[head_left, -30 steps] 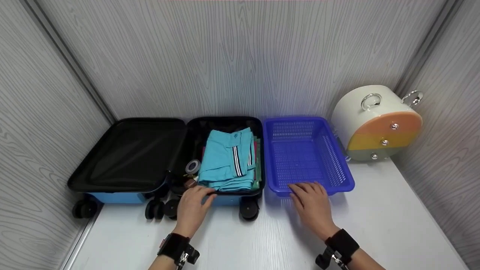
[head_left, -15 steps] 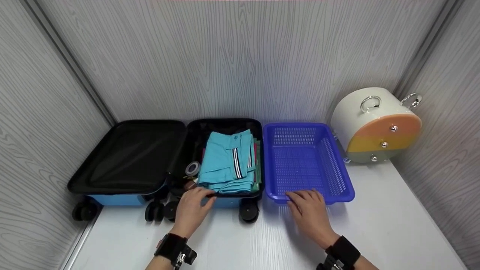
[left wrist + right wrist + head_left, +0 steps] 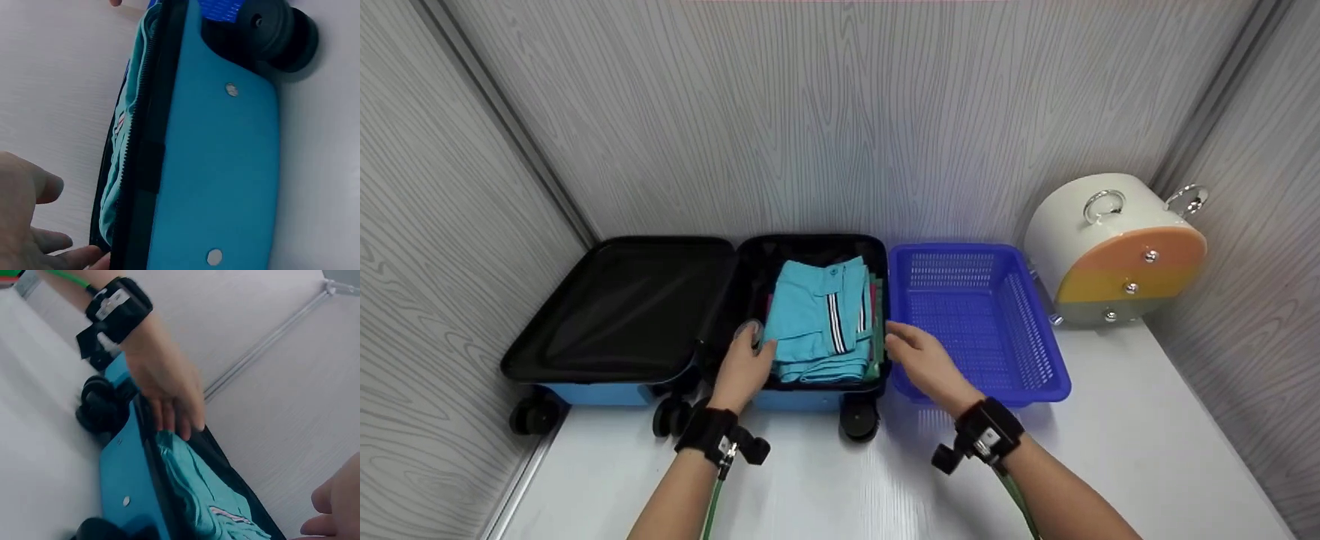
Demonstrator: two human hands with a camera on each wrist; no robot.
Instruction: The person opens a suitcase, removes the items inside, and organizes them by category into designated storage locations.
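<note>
Folded turquoise shorts [image 3: 808, 311] with a striped side band lie on top of other folded cloth in the right half of a blue suitcase [image 3: 799, 400]. My left hand [image 3: 744, 373] reaches over the front rim at the left side of the shorts, fingers extended down, thumb near the cloth. It partly covers a round grey roll [image 3: 750, 328]. Over the left part of a blue plastic basket [image 3: 1057, 388] is my right hand [image 3: 928, 366], its fingertips by the suitcase's right rim. Neither hand visibly grips anything. The right wrist view shows the left fingers [image 3: 169, 417] at the shorts' end.
The suitcase's other half, a black-lined shell [image 3: 622, 307], lies spread to the left. A white rounded case [image 3: 1080, 217] with coloured drawers and ring handles stands right of the basket. A wall [image 3: 840, 112] rises behind, and wheels [image 3: 859, 421] stick out in front.
My left hand has moved from the suitcase's front rim to inside, beside the shorts. My right hand has left the basket's front rim and moved left and forward toward the suitcase.
</note>
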